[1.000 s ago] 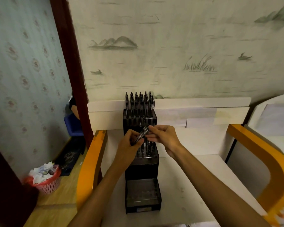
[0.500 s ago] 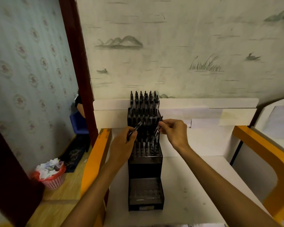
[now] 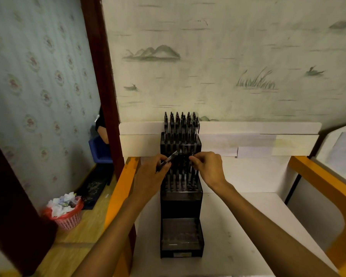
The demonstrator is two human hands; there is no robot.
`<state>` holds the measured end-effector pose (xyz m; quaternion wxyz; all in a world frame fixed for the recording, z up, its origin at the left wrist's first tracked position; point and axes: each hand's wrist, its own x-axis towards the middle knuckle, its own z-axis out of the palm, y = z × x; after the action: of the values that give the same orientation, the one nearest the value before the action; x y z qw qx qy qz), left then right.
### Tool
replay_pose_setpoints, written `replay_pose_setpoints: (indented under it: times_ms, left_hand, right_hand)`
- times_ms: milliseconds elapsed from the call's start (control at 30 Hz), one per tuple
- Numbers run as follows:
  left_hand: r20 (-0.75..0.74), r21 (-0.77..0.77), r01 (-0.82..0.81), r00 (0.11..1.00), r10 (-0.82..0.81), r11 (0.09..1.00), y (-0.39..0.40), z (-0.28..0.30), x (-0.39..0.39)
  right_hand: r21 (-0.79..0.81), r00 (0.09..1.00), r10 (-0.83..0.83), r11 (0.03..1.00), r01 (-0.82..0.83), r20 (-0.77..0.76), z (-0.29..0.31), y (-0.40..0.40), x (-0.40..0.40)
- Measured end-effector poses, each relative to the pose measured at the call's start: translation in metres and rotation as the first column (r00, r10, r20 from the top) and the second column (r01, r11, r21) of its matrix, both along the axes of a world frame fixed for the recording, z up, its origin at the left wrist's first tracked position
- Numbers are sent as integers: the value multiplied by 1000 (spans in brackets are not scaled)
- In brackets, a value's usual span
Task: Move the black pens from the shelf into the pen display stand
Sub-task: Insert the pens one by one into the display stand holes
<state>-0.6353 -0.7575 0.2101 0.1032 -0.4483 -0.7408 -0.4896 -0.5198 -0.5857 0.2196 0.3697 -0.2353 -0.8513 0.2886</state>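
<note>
Head view: both hands up at the middle tier of the black pen display stand [image 3: 181, 204], each holding a pen.

Left hand [image 3: 152, 176] grips a black pen [image 3: 171, 157] tilted up and to the right, tip end just beside the stand's left edge. Right hand [image 3: 209, 168] pinches a second pen [image 3: 192, 162] between thumb and fingertips, upright, right over the middle tier's holes on the stand's right side. Top tier is packed with upright pens [image 3: 180, 126] against the wall; the middle tier carries a row of them below the hands; the lowest tray at the front looks bare. The stand sits on the white table [image 3: 238, 226], open surface to its right, an orange rail [image 3: 120, 188] close along the left edge and another orange rail [image 3: 328, 186] well off to the right. A pink wastebasket [image 3: 66, 213] stands on the floor, left.
</note>
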Motion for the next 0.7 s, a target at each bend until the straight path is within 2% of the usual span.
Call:
replay_pose_setpoints:
  times_ms: [300,467,700]
  left_hand:
    - [-40,-1,-3,999,3,1000,-1,5,10]
    - [39,-1,32,999,-32,999,4,3,13]
    - [89,-44,57,995,-53,997,5,-7,9]
  right_hand:
    - [28,997,-19,999,17,74,4,2,-1]
    - [2,979,9,1000,-10,202,-5,4,-2]
    - [12,951,-68,998,67,300,-25,0,2]
